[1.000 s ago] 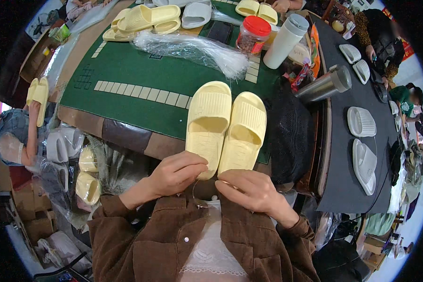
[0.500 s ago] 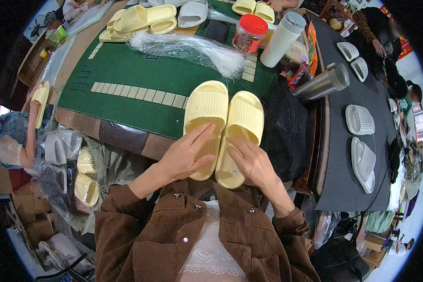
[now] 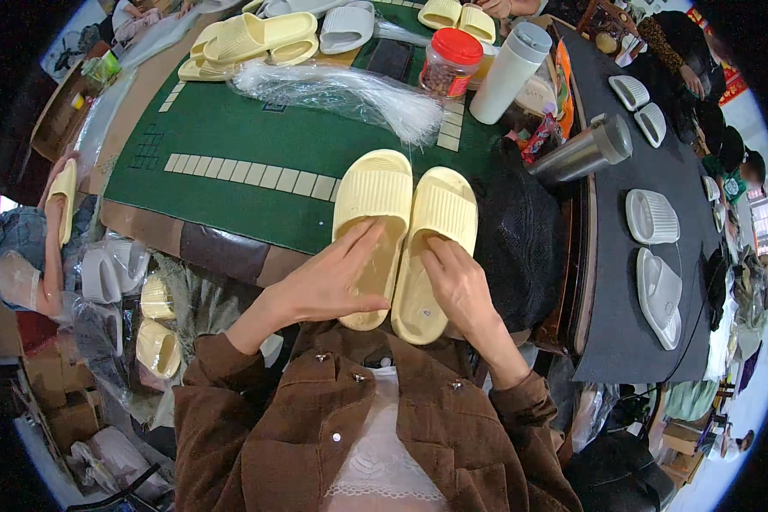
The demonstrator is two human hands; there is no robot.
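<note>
Seen from above, a pair of pale yellow slide sandals lies side by side at the near edge of a green-topped bench, heels overhanging toward the person; the left hand rests flat, grip released, on the left sandal; the right hand presses fingertips on the right sandal, seemingly aligning the pair. A clear plastic bag bundle lies behind.

Under the left hand and right hand, the pale yellow slippers are seen as matt, soft-looking foam with ribbed straps. Beyond them, the green table mat looks like dull felt. Further off, crinkled clear plastic bags shine glossily; to the right, a flask shows brushed metal.
</note>
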